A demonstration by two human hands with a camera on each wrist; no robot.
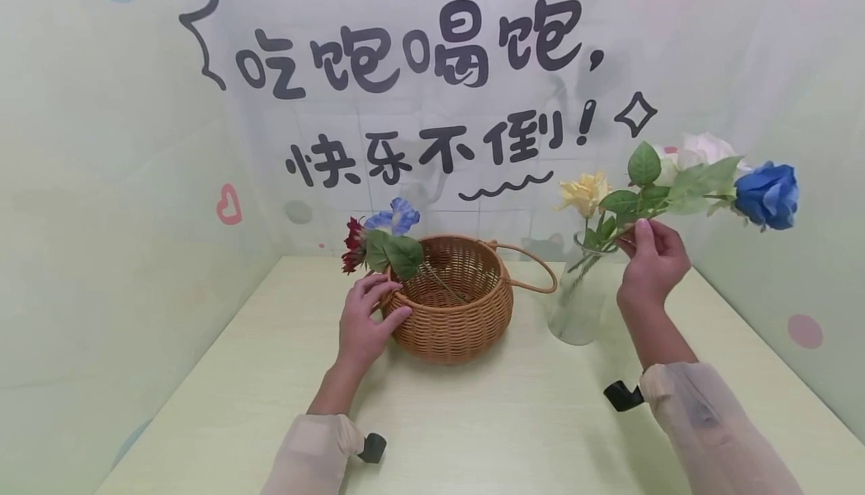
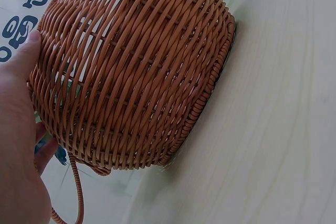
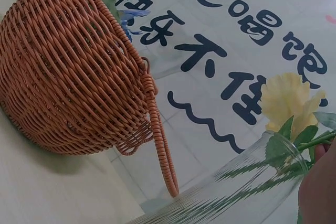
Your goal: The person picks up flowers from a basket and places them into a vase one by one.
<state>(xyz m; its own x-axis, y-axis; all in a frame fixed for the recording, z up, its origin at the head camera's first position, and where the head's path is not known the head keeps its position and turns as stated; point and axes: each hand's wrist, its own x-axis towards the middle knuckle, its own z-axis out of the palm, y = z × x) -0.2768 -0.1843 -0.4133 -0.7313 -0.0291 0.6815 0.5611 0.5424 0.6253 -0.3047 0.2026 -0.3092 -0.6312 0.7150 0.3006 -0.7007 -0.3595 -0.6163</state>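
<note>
It's a stem [image 1: 620,233], pinched by the right hand [image 1: 655,266] at the vase's [image 1: 574,326] mouth, blue rose [image 1: 769,194] out wide! Left hand [image 1: 368,322] clamped on the basket's [image 1: 453,330] rim, red and blue blooms [image 1: 394,217] leaning over it. Pale, wood-grained table [image 1: 473,420] below, pastel sheets [image 1: 169,217] walling it in, black lettering [image 1: 462,44] across the back.

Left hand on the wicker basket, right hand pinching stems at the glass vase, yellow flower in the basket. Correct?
One slip: the yellow flower is in the glass vase, not the wicker basket, per the head view. The rest is right.
</note>
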